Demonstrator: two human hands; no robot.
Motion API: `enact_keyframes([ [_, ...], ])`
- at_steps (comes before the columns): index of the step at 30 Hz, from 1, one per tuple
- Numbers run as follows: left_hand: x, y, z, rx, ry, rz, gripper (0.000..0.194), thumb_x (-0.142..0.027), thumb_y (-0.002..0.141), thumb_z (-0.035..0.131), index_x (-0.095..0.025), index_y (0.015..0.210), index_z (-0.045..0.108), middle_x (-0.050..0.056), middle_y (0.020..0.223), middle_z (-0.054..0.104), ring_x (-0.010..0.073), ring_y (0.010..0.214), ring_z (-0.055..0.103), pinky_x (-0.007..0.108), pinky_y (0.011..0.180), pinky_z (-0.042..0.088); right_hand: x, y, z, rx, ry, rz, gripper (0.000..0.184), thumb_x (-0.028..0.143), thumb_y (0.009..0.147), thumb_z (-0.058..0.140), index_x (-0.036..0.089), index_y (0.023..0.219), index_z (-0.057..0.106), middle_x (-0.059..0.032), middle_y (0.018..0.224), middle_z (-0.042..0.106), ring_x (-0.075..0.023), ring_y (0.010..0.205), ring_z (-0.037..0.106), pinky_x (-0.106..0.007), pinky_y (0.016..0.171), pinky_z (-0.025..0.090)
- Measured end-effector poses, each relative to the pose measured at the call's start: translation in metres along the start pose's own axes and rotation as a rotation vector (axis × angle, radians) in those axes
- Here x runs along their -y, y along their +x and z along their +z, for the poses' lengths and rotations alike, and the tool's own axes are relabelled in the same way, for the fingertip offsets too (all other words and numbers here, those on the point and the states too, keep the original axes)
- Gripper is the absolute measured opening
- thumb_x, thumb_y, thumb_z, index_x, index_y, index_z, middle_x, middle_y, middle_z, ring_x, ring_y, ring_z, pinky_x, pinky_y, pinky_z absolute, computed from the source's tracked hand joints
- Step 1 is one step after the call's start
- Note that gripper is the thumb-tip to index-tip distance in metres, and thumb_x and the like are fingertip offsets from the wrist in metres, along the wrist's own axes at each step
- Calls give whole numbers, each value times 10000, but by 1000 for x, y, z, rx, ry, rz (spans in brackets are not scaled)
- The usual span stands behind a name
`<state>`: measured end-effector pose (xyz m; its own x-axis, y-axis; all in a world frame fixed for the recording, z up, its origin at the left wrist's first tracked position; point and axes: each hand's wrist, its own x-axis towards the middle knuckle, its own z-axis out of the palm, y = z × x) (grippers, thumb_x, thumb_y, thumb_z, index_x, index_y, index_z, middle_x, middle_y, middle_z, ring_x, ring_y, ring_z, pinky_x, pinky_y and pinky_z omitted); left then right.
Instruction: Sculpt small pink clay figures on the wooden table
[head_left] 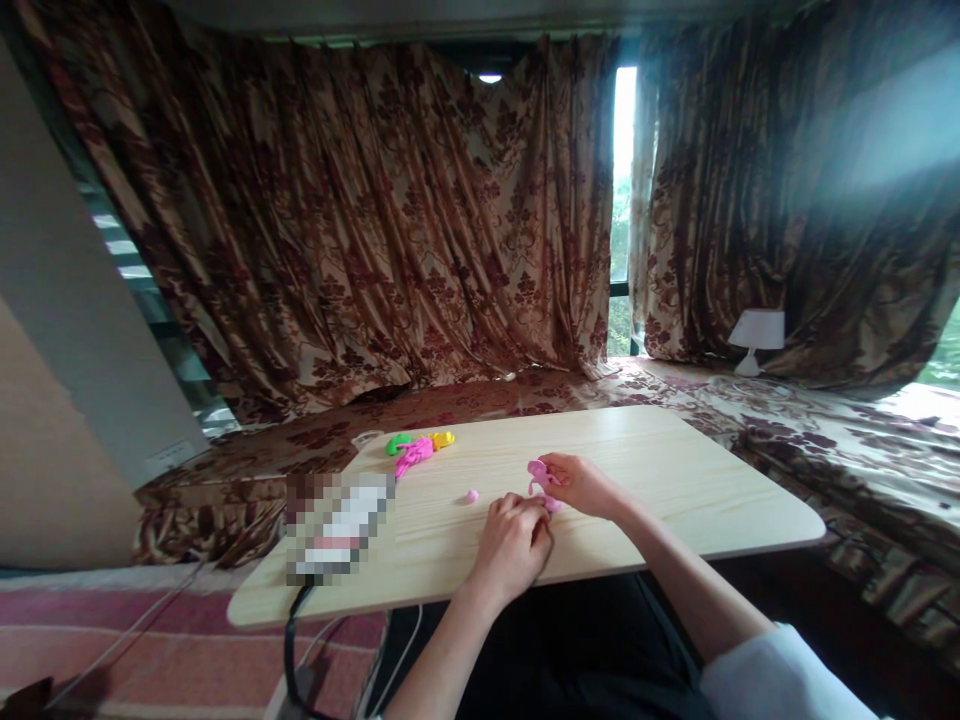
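Observation:
My right hand (583,487) is closed on a thin, curved pink piece (537,470), which sticks out past the fingertips above the table. Its exact kind is too small to make out. Just below, a second pink lump (553,505) shows by the fingertips of my left hand (514,538). Those fingers are curled around its near side, low over the tabletop, and partly hide it. To the left of both hands, a small pale pink ball (472,495) lies by itself on the wooden table (630,440).
Toward the back left of the table is a cluster of green (397,444), bright pink (415,455) and yellow (444,439) objects. A blurred-out item (341,530) with a black cable lies at the left edge. Beyond stand a white lamp (759,330) and patterned curtains (420,220).

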<state>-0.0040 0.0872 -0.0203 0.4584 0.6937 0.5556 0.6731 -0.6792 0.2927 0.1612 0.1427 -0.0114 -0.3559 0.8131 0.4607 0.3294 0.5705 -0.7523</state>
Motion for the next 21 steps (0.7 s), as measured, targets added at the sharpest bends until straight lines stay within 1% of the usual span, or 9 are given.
enact_keyframes([
  [3, -3, 0, -2, 21, 17, 13, 209, -94, 736, 468, -229, 834, 594, 28, 873, 658, 217, 896, 528, 358, 820, 385, 2, 1, 3, -32, -31, -10, 179, 207, 730, 586, 184, 892, 658, -4, 727, 668, -136, 652, 593, -217, 589, 460],
  [8, -6, 0, -4, 35, 46, 15, 222, -103, 745, 458, -222, 873, 595, 42, 849, 643, 221, 890, 523, 359, 816, 374, 3, 2, 9, -108, -14, 2, 152, 221, 715, 604, 214, 853, 668, 3, 688, 672, -145, 627, 599, -216, 545, 460],
  [10, -6, -1, -4, 41, 47, 10, 216, -107, 749, 456, -218, 872, 595, 41, 860, 640, 219, 895, 520, 359, 822, 370, 3, 1, 8, -82, 18, 33, 193, 219, 715, 606, 210, 902, 654, -6, 722, 681, -148, 641, 608, -219, 551, 469],
  [13, -6, -2, -4, 47, 39, 10, 208, -116, 761, 451, -213, 873, 596, 37, 914, 637, 215, 920, 511, 358, 838, 365, 0, -1, 4, -18, 93, 93, 317, 226, 726, 600, 182, 1040, 592, -33, 816, 688, -150, 692, 623, -233, 592, 490],
  [15, -6, -2, -3, 48, 35, 14, 202, -125, 771, 448, -211, 875, 598, 37, 936, 635, 213, 938, 505, 359, 848, 361, -3, -4, -1, -14, 124, 122, 392, 218, 718, 604, 165, 1102, 545, -52, 870, 684, -153, 727, 628, -249, 625, 499],
  [17, -7, -2, -4, 47, 35, 19, 202, -135, 784, 442, -212, 882, 601, 38, 959, 631, 214, 955, 500, 361, 855, 359, -7, -7, -5, -29, 122, 133, 424, 180, 697, 604, 156, 1113, 532, -63, 888, 680, -158, 744, 628, -265, 648, 502],
  [21, -8, -1, -5, 53, 34, 23, 203, -147, 792, 445, -214, 892, 608, 41, 985, 625, 216, 974, 494, 366, 863, 358, -15, -13, -7, -26, 51, 106, 395, 131, 683, 569, 158, 1077, 564, -49, 845, 679, -161, 748, 621, -274, 671, 492],
])
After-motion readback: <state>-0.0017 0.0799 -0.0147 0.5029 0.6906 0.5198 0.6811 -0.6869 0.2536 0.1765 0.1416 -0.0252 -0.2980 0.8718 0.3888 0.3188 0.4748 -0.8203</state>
